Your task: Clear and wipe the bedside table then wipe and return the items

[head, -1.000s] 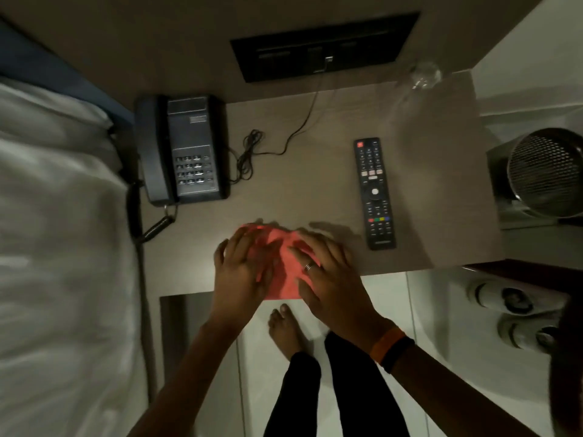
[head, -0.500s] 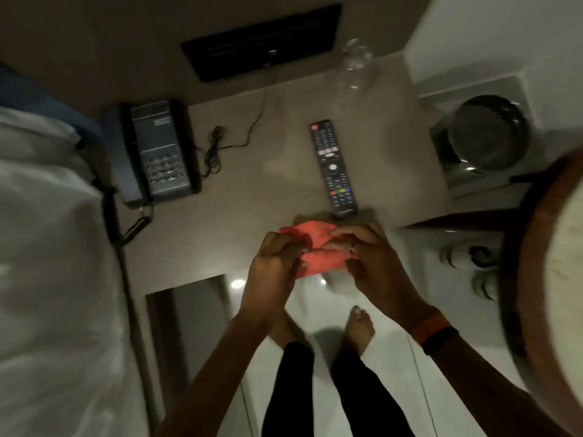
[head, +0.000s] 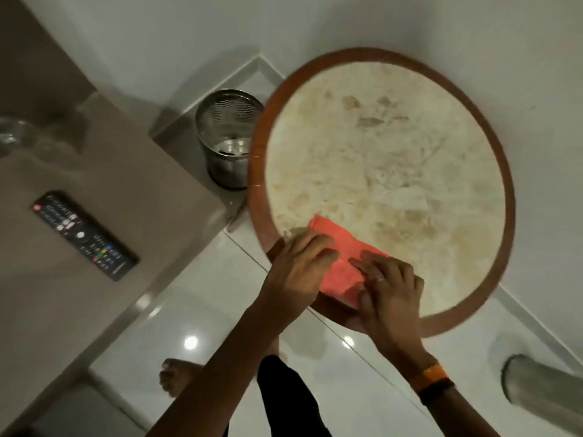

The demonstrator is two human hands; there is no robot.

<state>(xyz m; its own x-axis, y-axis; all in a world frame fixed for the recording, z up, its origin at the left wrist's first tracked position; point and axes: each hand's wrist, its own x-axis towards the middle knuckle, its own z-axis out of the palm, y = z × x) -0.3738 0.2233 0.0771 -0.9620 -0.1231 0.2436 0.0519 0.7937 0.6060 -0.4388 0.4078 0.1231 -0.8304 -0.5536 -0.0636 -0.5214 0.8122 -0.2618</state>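
A folded red cloth (head: 342, 250) lies on the near edge of a round table (head: 501, 197) with a pale stone top and a brown wooden rim. My left hand (head: 298, 266) presses flat on the cloth's left side. On the cloth's right side my right hand (head: 389, 290), with a ring and an orange wristband, lies flat with its fingers spread. The grey-brown bedside table (head: 104, 171) is at the left, with a black remote control (head: 85, 234) lying on it. A clear glass object (head: 19, 134), blurred, stands at its far left edge.
A perforated metal waste bin (head: 228, 143) stands on the floor between the bedside table and the round table. White glossy floor tiles (head: 208, 310) lie below, with my bare foot (head: 176, 375) on them. A pale rounded object (head: 530, 389) sits at the lower right.
I turned right from the bedside table to the round table. Both hands carried the red cloth off the bedside table and now press it flat on the round table. The phone has left view.
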